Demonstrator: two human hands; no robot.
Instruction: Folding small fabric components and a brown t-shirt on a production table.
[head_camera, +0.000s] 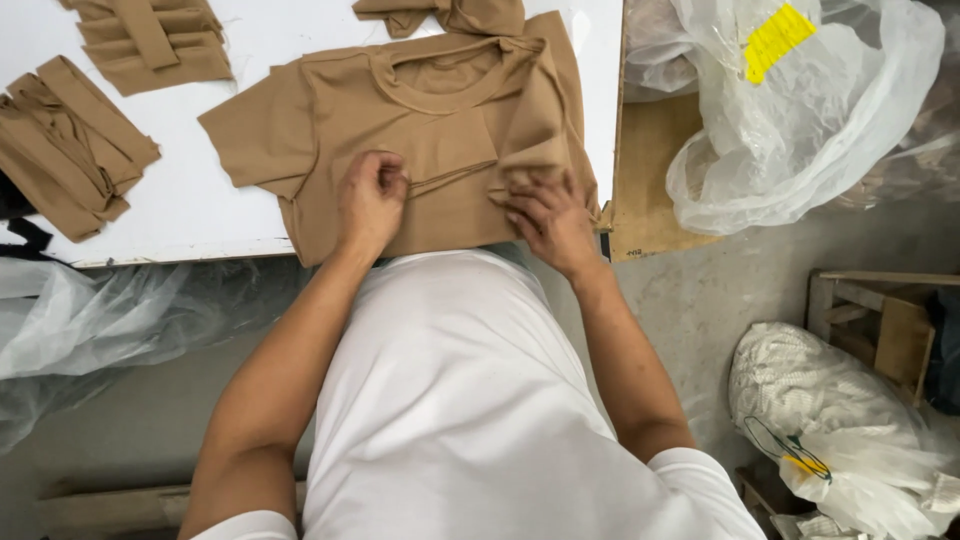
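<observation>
Left edge: clear plastic sheeting (90, 320) hung below the desk (190, 200), over a grey concrete floor (700, 300). Desk top was white, front edge worn. At 9 o'clock on it lay a folded stack of tan fabric strips (70, 145); at 11 o'clock a second tan pile (155, 40) with a band across it. A dark scrap (15, 215) sat at the far-left edge.

Centre: tan t-shirt (430, 130) lay flat on the desk, neck at 12 o'clock, hem hanging over the near edge, right side folded inward. Left hand (370, 200) rested on the shirt's lower middle, grip curled shut, pinching a fold of the t-shirt. Right hand (548, 222) at 3 o'clock of it, fingers spread flat, pressing the folded-in sleeve; grip not closed on anything. Another tan piece (450, 15) lay at 12 o'clock past the collar.

Right: brown board (645, 160) butted against the desk, carrying a big clear plastic bag (800, 130) with a yellow label (775, 38). At 4 o'clock stood a wooden crate (880, 320) and a bag of white cord (800, 390) on the floor.
</observation>
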